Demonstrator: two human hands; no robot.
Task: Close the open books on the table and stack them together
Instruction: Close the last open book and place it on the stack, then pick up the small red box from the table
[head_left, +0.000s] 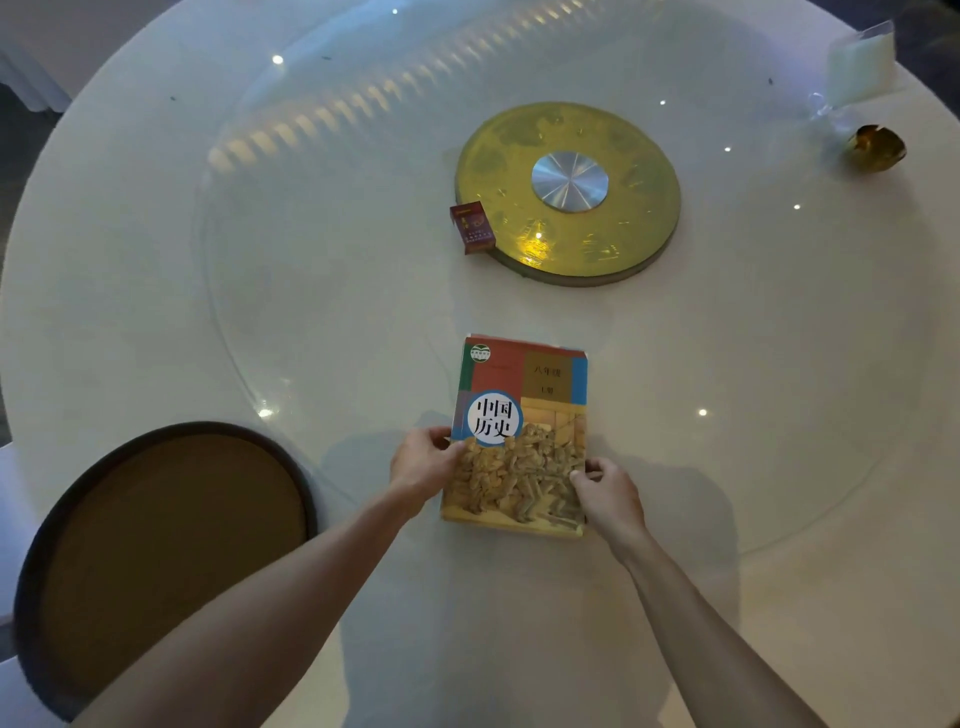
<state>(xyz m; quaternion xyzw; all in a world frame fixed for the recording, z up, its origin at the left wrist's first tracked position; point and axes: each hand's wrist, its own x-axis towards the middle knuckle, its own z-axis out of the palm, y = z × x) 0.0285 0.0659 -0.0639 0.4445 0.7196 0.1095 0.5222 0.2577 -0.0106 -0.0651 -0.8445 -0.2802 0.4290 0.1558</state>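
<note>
Closed book (519, 436) gripped at side edges by left hand (423, 462) and right hand (608, 488) | tabletop (727, 364) bare around it | cover: 中国历史, 八年级

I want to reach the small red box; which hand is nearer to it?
Left. The left hand grips the book's left edge, below the small red box. The right hand holds the right edge, lower and farther right.

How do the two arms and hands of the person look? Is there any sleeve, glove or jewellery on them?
Both forearms are bare as far as the picture shows; no sleeve is visible. The left hand and the right hand wear no gloves, and no watch, bracelet or ring is visible. The fingers are bare.
</note>
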